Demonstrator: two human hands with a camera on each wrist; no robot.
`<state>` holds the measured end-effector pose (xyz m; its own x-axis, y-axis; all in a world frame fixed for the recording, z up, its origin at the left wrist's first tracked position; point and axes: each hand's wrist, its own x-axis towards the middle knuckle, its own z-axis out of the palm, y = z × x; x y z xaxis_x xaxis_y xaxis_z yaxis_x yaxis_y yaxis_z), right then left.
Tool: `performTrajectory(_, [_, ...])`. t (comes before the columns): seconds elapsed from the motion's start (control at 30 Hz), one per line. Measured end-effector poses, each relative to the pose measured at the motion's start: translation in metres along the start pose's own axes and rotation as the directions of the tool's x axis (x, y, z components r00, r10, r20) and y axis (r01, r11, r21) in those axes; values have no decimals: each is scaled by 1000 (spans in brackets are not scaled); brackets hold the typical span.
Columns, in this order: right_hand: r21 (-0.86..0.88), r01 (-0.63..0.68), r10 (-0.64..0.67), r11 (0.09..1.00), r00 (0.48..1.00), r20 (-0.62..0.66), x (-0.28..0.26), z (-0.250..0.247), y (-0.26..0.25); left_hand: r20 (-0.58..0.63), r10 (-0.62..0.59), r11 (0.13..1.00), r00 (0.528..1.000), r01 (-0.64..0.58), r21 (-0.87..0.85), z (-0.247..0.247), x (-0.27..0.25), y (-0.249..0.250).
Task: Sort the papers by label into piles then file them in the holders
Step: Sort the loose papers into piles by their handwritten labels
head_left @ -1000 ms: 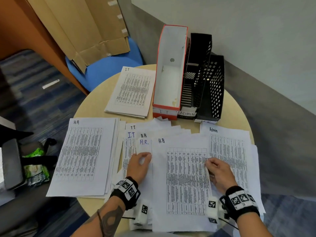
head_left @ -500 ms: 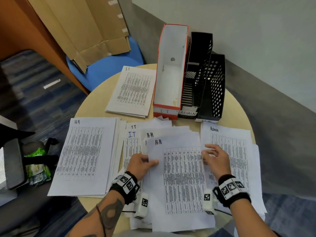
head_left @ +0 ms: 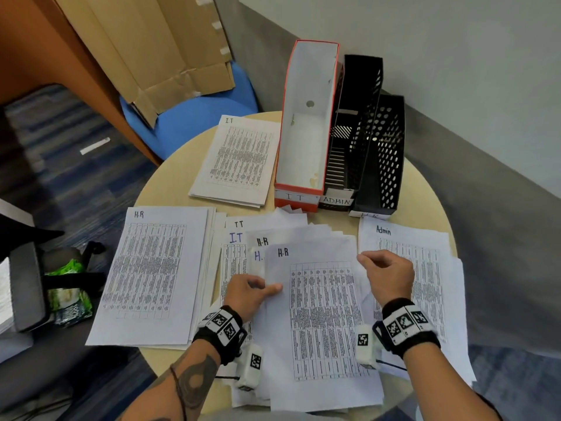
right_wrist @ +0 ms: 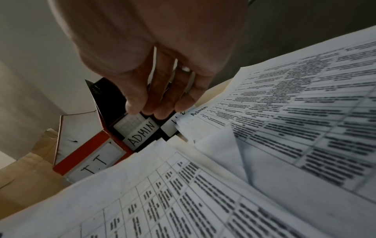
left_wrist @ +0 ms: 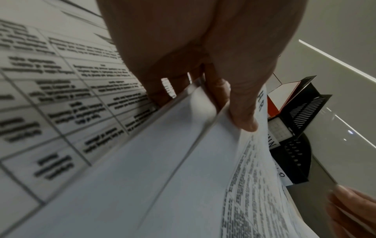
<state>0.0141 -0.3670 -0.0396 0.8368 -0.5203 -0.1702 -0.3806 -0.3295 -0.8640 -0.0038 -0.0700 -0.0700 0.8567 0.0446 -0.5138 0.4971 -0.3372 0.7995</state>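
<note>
My left hand (head_left: 258, 291) pinches the left edge of the top H.R sheet (head_left: 321, 314) in the middle unsorted stack. In the left wrist view its thumb (left_wrist: 242, 119) lies on that sheet with fingers beneath. My right hand (head_left: 385, 275) hovers by the sheet's right edge, its fingers (right_wrist: 158, 103) loosely curled and holding nothing. An H.R pile (head_left: 151, 275) lies at left, an I.T pile (head_left: 239, 159) at the back and an Admin pile (head_left: 425, 268) at right. The red I.T holder (head_left: 306, 117), black ADMIN holder (head_left: 358, 117) and second black holder (head_left: 388, 153) stand together at the back.
The round table (head_left: 170, 183) ends just past the piles. A blue chair (head_left: 194, 123) with cardboard (head_left: 151, 50) leaning on it stands behind. A dark office chair arm (head_left: 27, 284) and a green packet (head_left: 66, 268) are at left. A grey wall runs along the right.
My left hand went from resting on the papers to pinching the top H.R sheet's left edge. The sheet has shifted left. My right hand has come off its right edge and risen.
</note>
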Motion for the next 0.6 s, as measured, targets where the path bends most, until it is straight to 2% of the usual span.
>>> performTrajectory(0.17, [-92,-41,53,995,990,131,9,2,4,44,22,997,999,-25,70,-2,-1,0])
performTrajectory(0.4, [-85,29,-24,996,998,60,21,10,-8,88,51,992,995,-60,112,-6,1,-4])
performTrajectory(0.53, [-43,85,-83,995,996,32,17,1,-10,39,17,997,999,-19,73,-4,6,-8])
performTrajectory(0.6, [28,29,-32,999,991,130,11,-12,-13,-25,-3,997,1000,5,83,-1,6,-6])
